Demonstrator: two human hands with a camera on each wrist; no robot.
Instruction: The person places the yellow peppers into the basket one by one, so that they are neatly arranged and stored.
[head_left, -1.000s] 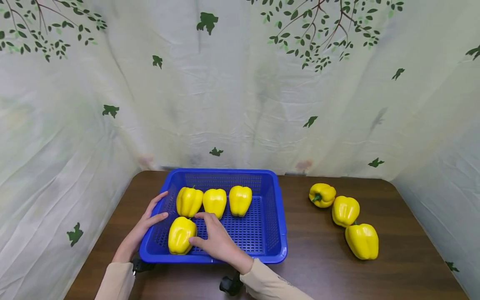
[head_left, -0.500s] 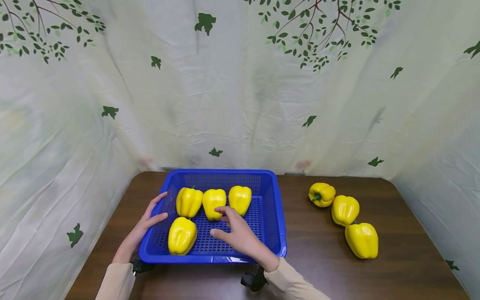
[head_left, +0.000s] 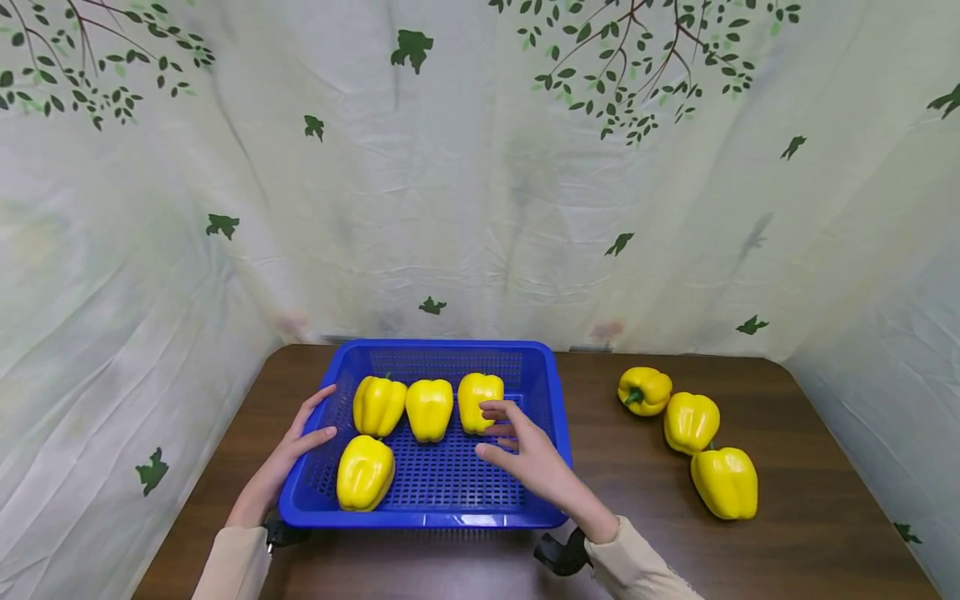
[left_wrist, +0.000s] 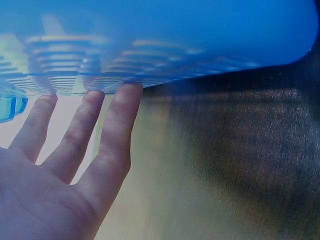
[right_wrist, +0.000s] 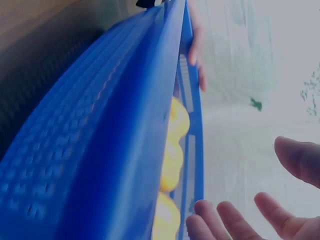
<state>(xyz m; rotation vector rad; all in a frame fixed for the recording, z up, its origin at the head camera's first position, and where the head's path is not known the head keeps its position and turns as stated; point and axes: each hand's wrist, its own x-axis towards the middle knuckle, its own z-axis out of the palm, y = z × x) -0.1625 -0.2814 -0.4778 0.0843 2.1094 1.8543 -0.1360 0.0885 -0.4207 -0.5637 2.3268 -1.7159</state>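
Note:
My left hand (head_left: 291, 446) rests against the left side of a blue plastic basket (head_left: 564, 417). In the left wrist view, its straight fingers (left_wrist: 112, 135) touch the basket's outer wall. Over the right part of the basket hovers my right hand (head_left: 536, 458), holding nothing, its fingers and thumb spread. Inside, a yellow bell pepper (head_left: 365, 473) lies at the front left. Behind it stand three more in a row: a left pepper (head_left: 378, 407), a middle pepper (head_left: 430, 410) and a right pepper (head_left: 474, 400), the last partly covered by my right fingers.
On the brown table (head_left: 622, 533), right of the basket, three yellow peppers lie in a slanting line: a far pepper (head_left: 645, 391), a middle one (head_left: 692, 423) and a near one (head_left: 725, 483). A leaf-patterned curtain (head_left: 480, 183) surrounds the table's back and sides.
My right hand has left the front-left pepper and moved right across the basket, empty. That pepper stays where it was. The left hand keeps its place on the basket's side.

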